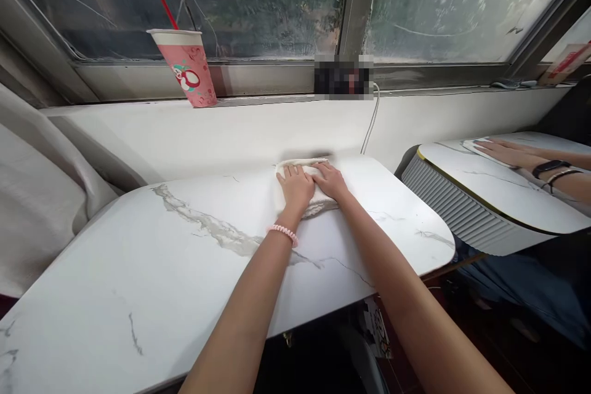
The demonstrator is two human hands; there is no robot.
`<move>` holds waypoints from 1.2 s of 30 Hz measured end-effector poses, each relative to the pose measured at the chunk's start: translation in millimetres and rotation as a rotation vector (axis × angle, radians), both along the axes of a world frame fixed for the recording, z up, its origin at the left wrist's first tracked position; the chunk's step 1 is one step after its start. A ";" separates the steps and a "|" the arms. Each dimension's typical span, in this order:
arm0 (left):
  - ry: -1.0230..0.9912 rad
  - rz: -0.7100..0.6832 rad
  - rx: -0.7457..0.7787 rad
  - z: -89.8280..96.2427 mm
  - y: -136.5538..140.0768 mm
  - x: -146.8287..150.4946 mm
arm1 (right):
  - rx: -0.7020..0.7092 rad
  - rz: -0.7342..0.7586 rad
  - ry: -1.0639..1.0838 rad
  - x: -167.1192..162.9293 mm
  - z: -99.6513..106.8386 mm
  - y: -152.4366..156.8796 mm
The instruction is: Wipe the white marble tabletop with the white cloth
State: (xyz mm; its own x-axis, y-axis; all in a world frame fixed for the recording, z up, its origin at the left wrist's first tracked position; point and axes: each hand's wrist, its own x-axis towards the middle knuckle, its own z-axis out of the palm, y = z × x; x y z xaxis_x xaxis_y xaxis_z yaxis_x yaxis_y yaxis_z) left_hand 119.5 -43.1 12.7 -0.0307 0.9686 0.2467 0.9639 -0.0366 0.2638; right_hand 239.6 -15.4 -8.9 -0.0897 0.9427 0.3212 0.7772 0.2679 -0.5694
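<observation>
A folded white cloth (318,202) lies flat on the white marble-patterned tabletop (184,283), close to its back edge by the wall. My left hand (296,189) rests on the cloth's left part with the fingers stretched forward; a pink coiled band circles that wrist. Beside it, my right hand (330,180) presses on the upper right part of the same cloth, its fingers extended and pointing left toward the left hand. Both palms face down, so their undersides are hidden.
A pink paper cup (187,68) with a red straw stands on the windowsill at left. White cables (372,120) hang from a blurred dark object. At right, another person's hands (501,151) hold a white cloth against a second table (508,184). A pale curtain (41,191) hangs left.
</observation>
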 end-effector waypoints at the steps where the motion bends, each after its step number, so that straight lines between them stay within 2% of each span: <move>1: -0.001 0.001 -0.003 0.4 -5.5 1.1 | -0.004 0.000 -0.002 1.3 -0.1 -5.1; 14: -0.001 -0.017 -0.009 1.4 -77.5 13.1 | 0.008 -0.013 -0.032 15.2 3.1 -80.6; 28: -0.002 -0.064 -0.094 8.6 -167.7 34.6 | 0.038 -0.065 -0.066 37.7 -1.4 -172.5; 32: -0.001 -0.021 -0.118 7.7 -179.3 47.0 | 0.026 -0.029 -0.081 48.4 -0.9 -178.8; 36: -0.008 -0.012 -0.116 6.4 -173.5 52.2 | 0.033 0.000 -0.098 54.7 -1.3 -168.2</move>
